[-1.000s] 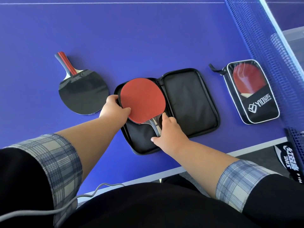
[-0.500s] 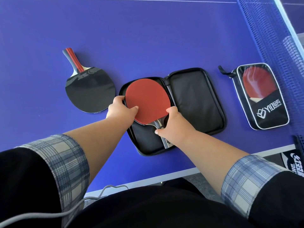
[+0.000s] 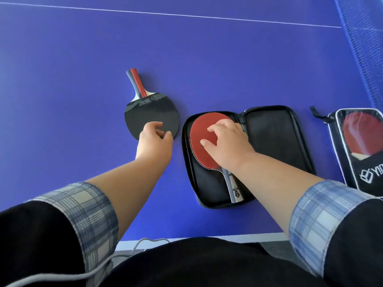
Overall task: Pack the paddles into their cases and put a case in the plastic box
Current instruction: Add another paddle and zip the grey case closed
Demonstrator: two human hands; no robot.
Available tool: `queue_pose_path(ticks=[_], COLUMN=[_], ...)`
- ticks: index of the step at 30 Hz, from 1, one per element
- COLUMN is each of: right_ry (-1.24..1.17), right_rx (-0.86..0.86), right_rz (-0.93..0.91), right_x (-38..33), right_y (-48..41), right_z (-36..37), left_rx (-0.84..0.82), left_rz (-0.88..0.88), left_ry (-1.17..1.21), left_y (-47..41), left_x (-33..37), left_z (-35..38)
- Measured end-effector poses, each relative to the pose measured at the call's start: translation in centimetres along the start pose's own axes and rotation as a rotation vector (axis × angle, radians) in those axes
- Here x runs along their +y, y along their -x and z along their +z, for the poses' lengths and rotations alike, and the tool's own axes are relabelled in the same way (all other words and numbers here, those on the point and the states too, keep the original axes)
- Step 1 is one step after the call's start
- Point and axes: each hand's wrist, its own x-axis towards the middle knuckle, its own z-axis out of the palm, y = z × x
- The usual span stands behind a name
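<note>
A black case [image 3: 275,141] lies unzipped and spread flat on the blue table. A red-faced paddle [image 3: 200,129] rests in its left half, handle toward me. My right hand [image 3: 226,141] lies spread on the red rubber, fingers apart, holding nothing. Left of the case lies a black-faced paddle [image 3: 149,112] with a red and grey handle pointing away. My left hand [image 3: 154,139] hovers at its near edge, fingers apart and curled, touching or just above the rubber. A second case [image 3: 364,168], zipped with a red paddle visible through its window, sits at the right edge.
The blue net [image 3: 360,50] runs along the far right. The table's white front edge [image 3: 207,238] is close to my body. A grey cable [image 3: 83,272] hangs over my lap. The plastic box is out of view.
The red paddle has dropped fully into the case's left half. My right hand moved from its handle onto the red face. My left hand left the case and reached left to the black paddle.
</note>
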Motion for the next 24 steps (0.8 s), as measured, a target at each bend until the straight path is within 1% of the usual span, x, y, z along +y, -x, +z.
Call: queue_pose_path(ticks=[2,3,4,6,8,10,12,14,16,18,19,21,24], right_ry=[-0.188,-0.313,-0.424,-0.534,-0.525,-0.490,-0.500,-0.563,-0.659,-0.753,-0.782,-0.816,-0.893], right_rx=[0.030,0.008,-0.030,-0.113,-0.198,-0.255,-0.242,-0.205,-0.156,-0.095,-0.064,-0.032,-0.071], right_rz=[-0.029,-0.012,0.024,0.120,0.193,0.241,0.261,0.296,0.328,0.337,0.327,0.324,0.412], right_x=[-2.8,-4.4,-6.1,-8.9,-10.7,-11.6,-11.8,-11.8,-11.8,-11.5,-11.1,-9.7,-6.1], right_y=[-1.9,-3.0,-4.2,-6.8,-8.9,-10.2,-10.8,-10.9,-10.6,-9.6,-8.9,-7.2,-4.2], right_z=[-0.3,-0.3,-0.2,0.4,1.2,1.8,2.3,2.4,2.1,1.2,0.8,0.0,-1.0], left_rx=[0.189,0.231,0.223,0.120,0.028,-0.024,-0.047,-0.036,-0.041,-0.087,-0.106,-0.150,-0.273], left_rz=[-0.046,-0.114,-0.195,-0.310,-0.287,-0.229,-0.237,-0.280,-0.295,-0.292,-0.278,-0.209,-0.128], left_ry=[0.014,0.002,-0.008,-0.045,-0.087,-0.053,0.001,0.083,0.209,0.382,0.451,0.472,0.480], left_y=[-1.3,-2.0,-2.7,-3.8,-4.3,-4.5,-4.5,-4.2,-3.9,-3.5,-3.4,-3.1,-2.4], left_x=[-1.0,-1.3,-1.6,-2.1,-2.3,-2.5,-2.4,-2.0,-1.7,-1.2,-1.0,-0.7,0.7], left_z=[-2.3,-3.3,-4.1,-5.3,-5.8,-5.6,-5.3,-5.4,-5.8,-6.3,-6.5,-6.6,-6.2])
